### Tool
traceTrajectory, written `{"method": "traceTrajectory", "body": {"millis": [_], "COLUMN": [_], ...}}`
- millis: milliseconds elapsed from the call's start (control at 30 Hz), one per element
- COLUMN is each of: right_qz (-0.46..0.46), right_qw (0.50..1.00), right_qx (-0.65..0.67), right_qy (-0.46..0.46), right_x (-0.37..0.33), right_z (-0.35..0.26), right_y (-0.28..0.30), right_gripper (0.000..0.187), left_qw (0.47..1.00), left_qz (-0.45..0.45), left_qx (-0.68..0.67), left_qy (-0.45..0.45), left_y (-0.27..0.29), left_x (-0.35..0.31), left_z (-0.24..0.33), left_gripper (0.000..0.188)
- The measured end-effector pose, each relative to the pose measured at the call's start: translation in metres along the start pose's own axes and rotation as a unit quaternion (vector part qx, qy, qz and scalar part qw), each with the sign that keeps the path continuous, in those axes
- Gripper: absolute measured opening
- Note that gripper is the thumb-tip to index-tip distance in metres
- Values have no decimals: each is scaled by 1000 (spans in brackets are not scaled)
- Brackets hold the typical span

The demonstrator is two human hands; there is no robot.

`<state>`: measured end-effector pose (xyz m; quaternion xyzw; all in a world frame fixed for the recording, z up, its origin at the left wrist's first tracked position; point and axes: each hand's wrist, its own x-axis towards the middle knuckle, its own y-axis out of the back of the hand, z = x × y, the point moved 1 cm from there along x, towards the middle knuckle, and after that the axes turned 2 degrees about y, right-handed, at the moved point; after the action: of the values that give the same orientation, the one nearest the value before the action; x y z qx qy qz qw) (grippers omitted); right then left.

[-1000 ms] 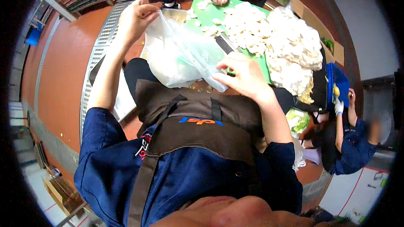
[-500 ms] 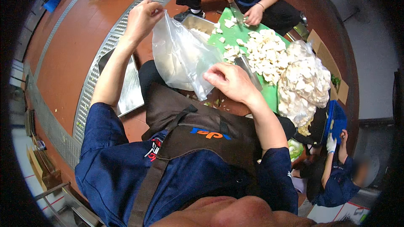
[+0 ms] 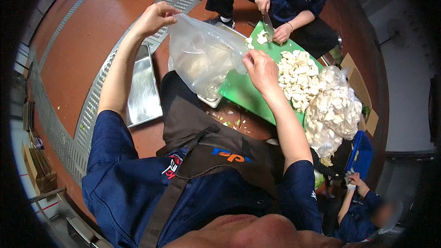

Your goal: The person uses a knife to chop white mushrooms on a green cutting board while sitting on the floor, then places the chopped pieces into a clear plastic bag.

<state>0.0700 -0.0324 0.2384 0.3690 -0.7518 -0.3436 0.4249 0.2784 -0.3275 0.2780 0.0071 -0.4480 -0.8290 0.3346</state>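
Observation:
A clear plastic bag (image 3: 202, 55) hangs stretched between my two hands, over a tray with a pale rim (image 3: 209, 101). My left hand (image 3: 158, 18) pinches its upper left edge. At the bag's right edge, my right hand (image 3: 262, 71) has its fingertips closed on the plastic. The forearm below crosses a green cutting board (image 3: 243, 94). White cut pieces that look like mushrooms (image 3: 296, 76) are heaped on the board, just right of this hand. The bag looks mostly slack, and what shows through it is hard to make out.
Opposite, a co-worker's hands cut white pieces with a knife (image 3: 268, 27). A full bag of white pieces (image 3: 333, 110) leans at the board's right, beside a cardboard box (image 3: 356, 80) and a blue bin (image 3: 360, 154). A metal tray (image 3: 143, 92) lies left. Another person works lower right.
My right hand has moved up and to the right, drawing the bag wider. The left hand stays on its edge. The co-worker's knife has shifted along the board.

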Motion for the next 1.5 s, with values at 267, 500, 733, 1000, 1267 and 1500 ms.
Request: {"method": "traceTrajectory", "body": {"millis": [267,500,733,1000,1267,1500], "right_qz": [260,19,238,212,328,290], "right_qw": [953,976,957,965,916,947], "right_qx": [3,-136,-32,-55,45,-31], "right_qy": [154,170,162,146,225,134], "right_x": [85,82,120,118,115,100], "right_z": [-17,20,-21,13,-60,-33], "right_y": [40,-61,5,-58,37,29], "right_gripper": [10,6,9,4,10,7], "left_qw": [988,977,953,936,831,928], "left_qz": [129,58,271,251,466,317], "left_qx": [61,187,98,248,214,165], "left_qy": [-55,-79,-96,-15,-217,-104], "left_y": [71,8,51,17,86,66], "left_x": [-4,-39,-24,-14,-39,-33], "left_z": [10,-78,-12,-78,40,21], "left_gripper": [18,12,15,5,15,8]}}
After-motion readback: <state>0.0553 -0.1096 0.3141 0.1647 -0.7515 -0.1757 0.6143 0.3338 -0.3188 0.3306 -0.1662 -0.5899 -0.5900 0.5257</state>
